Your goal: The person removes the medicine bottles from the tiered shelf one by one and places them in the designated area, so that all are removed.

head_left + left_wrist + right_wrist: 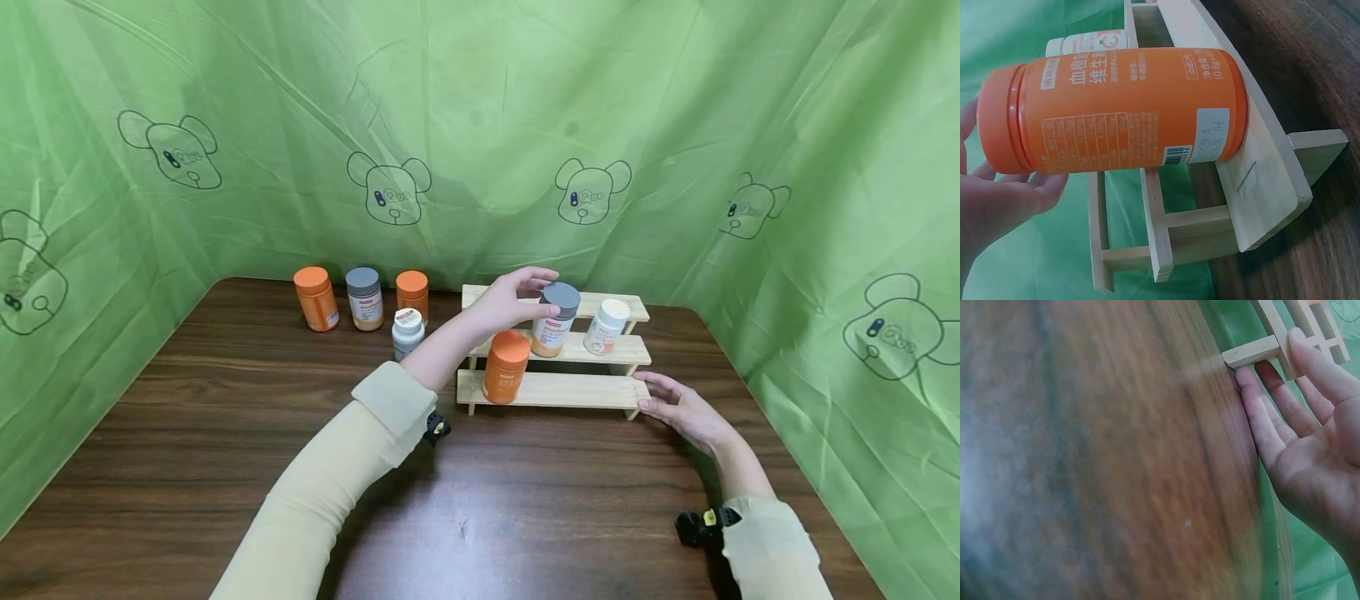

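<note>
A three-tier wooden display rack [581,390] stands on the table. My left hand [506,302] has its thumb and fingers around the grey lid of a pill bottle [553,329] at the middle tier. In the left wrist view, an orange bottle [1129,112] hides that bottle and part of the left hand [1004,200]. This orange bottle stands upright on the lowest tier, toward the left. To the right of the grey-lidded bottle is a white bottle [607,327]. My right hand [686,412] holds the rack's lower right end, thumb against the board [1282,347].
Left of the rack stand two orange bottles [317,300] [412,293], another grey-lidded bottle [365,300] and a small white bottle [407,332], partly behind the left arm. Green cloth [480,108] hangs behind and beside the brown wooden table [480,517].
</note>
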